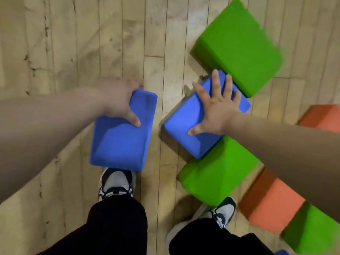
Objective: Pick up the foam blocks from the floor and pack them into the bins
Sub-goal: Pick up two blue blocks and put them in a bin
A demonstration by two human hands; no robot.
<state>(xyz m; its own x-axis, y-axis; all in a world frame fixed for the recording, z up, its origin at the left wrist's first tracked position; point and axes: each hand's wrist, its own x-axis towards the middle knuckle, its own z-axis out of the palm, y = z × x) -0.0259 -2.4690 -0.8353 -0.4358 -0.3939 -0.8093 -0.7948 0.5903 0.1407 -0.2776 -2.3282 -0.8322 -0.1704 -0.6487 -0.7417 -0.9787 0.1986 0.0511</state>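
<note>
Your left hand (117, 100) grips the left block (121, 140), just ahead of your left shoe (116, 183). To its right, your right hand (217, 111) rests flat on the middle block (187, 129), between the far block (237, 46) behind and the near block (215, 173) before it. The side block (270, 201) lies right of the near block.

We are seeing soft, even indoor light; the left hand (117, 100) gripping a blue foam block (121, 142) is blurring, as is the large green foam block (237, 46) beyond the right hand (219, 111).
</note>
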